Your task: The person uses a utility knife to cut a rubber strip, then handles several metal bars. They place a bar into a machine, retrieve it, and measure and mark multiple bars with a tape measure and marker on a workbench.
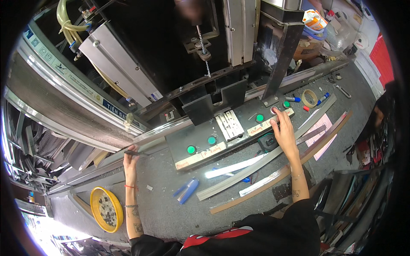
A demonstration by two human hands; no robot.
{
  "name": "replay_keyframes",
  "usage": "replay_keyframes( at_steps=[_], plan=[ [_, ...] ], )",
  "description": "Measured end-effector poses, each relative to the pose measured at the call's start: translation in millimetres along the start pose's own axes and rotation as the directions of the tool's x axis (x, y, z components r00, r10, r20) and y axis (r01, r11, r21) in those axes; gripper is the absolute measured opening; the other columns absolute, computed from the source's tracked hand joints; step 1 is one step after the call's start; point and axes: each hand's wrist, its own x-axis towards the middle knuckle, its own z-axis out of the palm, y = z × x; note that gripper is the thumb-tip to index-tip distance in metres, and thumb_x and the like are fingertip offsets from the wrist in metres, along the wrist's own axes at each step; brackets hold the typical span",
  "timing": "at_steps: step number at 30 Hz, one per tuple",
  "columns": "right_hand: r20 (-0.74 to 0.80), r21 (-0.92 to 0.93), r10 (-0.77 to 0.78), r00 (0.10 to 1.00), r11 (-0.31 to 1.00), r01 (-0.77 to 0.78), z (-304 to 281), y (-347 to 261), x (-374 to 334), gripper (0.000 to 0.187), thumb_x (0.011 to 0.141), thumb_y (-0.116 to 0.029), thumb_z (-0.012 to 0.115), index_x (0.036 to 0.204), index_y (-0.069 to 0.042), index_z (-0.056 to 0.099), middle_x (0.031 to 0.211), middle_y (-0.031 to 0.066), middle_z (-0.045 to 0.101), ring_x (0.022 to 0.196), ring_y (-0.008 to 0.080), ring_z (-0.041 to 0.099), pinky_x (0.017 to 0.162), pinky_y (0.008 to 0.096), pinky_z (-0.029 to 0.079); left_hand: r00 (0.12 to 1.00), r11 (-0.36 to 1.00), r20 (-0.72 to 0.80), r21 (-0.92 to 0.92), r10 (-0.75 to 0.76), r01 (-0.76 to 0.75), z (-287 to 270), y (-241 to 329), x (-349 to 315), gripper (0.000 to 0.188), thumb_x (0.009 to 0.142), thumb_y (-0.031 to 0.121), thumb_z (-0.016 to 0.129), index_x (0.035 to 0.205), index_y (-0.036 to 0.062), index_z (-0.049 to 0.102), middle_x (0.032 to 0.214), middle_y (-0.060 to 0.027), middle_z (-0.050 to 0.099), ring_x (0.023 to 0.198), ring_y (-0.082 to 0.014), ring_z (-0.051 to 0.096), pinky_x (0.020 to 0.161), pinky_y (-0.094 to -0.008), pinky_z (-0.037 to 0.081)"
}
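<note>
My right hand (284, 131) is over the black control panel (239, 147), its fingertips at a red button (273, 110) and its fingers apart, holding nothing. Out to the left, my left hand (130, 161) pinches a short dark strip (137, 152) beside the machine's metal frame; the kind of piece cannot be made out. Green buttons (212, 140) line the panel on both sides of a slotted light metal block (229, 125). Behind the panel, a long drill bit (202, 45) points down above black plates (198, 110).
Long metal and brown strips (277, 176) lie across the bench on the right, with a tape measure (267, 142) by the panel. A blue stapler-like tool (187, 190) is nearer me. A yellow bowl of scraps (106, 209) stands at left. A tape roll (309, 98) sits at far right.
</note>
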Motion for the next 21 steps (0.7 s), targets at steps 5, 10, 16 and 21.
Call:
replay_keyframes(
  at_steps=[5,10,16,21],
  plan=[
    [-0.07,-0.1,0.031,0.997,0.994,-0.038,2,-4,9,0.022,0.093,-0.017,0.049,0.107,-0.002,0.056,0.091,0.0175,0.061,0.086,0.0352,0.06,0.074,0.0418,0.047,0.995,0.993,0.046,0.061,0.094,-0.097,5,-4,6,0.051,0.079,0.003,0.052,0.13,0.0045,0.045,0.119,-0.0094,0.056,0.114,-0.0187,0.049,0.099,-0.0307,0.035],
    [-0.082,-0.372,0.067,0.994,0.924,-0.093,9,-7,17,0.021,0.095,-0.022,0.047,0.093,-0.004,0.058,0.066,0.0137,0.063,0.063,0.0337,0.063,0.058,0.0415,0.05,0.984,0.988,-0.083,0.012,0.155,-0.155,6,-15,6,0.052,0.078,0.0,0.051,0.13,0.0051,0.044,0.124,-0.0077,0.052,0.106,-0.0153,0.049,0.091,-0.027,0.04],
    [-0.039,-0.506,0.057,0.998,0.86,-0.069,18,-14,11,0.024,0.095,-0.028,0.047,0.108,-0.008,0.051,0.065,0.0163,0.063,0.061,0.0365,0.063,0.054,0.0441,0.049,0.831,0.943,-0.463,0.264,0.308,-0.202,23,-21,-15,0.049,0.08,-0.002,0.049,0.128,0.0049,0.045,0.127,-0.0026,0.045,0.094,-0.0135,0.043,0.081,-0.0248,0.041],
    [-0.12,-0.455,-0.053,0.991,0.89,-0.008,15,-16,5,0.024,0.093,-0.028,0.052,0.104,-0.007,0.05,0.059,0.0144,0.062,0.053,0.0334,0.062,0.048,0.0409,0.048,0.826,0.881,-0.4,0.419,0.397,-0.22,18,-13,-41,0.039,0.083,-0.001,0.049,0.121,0.0076,0.05,0.124,-0.0058,0.045,0.103,-0.0169,0.045,0.083,-0.0282,0.041]
  ],
)
